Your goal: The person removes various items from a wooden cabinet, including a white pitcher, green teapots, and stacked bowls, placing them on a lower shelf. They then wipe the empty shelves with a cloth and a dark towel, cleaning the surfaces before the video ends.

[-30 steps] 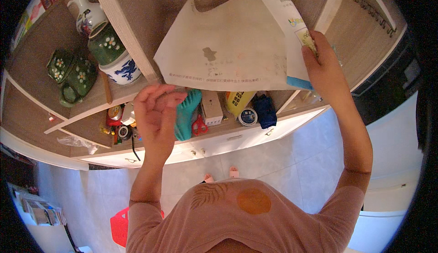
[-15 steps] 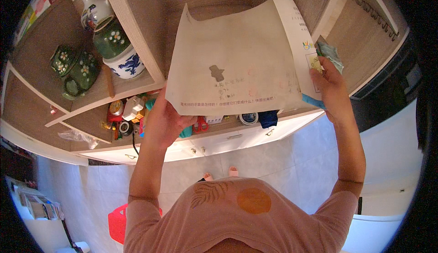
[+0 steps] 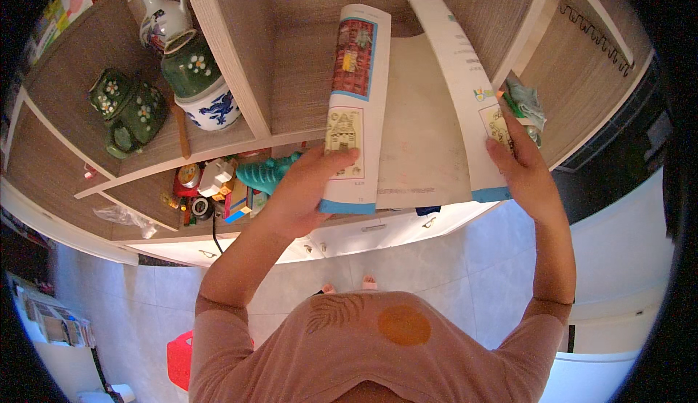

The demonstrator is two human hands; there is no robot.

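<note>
I hold a large printed paper sheet [image 3: 423, 123] in front of the shelf, both its side edges curled inward over its pale inner face. My left hand [image 3: 302, 188] grips the left curled flap, thumb on top of a printed house drawing. On the opposite side my right hand [image 3: 522, 162] is closed on the right flap, its thumb pressed on a small drawing and the other fingers mostly hidden behind. Blue bands run along the lower ends of both flaps. Just left of my left hand lies a teal ridged object [image 3: 265, 175].
Green flowered pots [image 3: 134, 112], a white jug [image 3: 161, 21] and a blue-and-white bowl [image 3: 211, 106] stand on the left shelf. Below them are a white block [image 3: 216, 177] and small odds and ends. Black hooks [image 3: 596, 36] line the right panel. A red object [image 3: 179, 361] is on the floor.
My left hand has moved right and inward, folding the sheet's left side over so its coloured outer print shows. The sheet is narrower now, and the teal object is uncovered.
</note>
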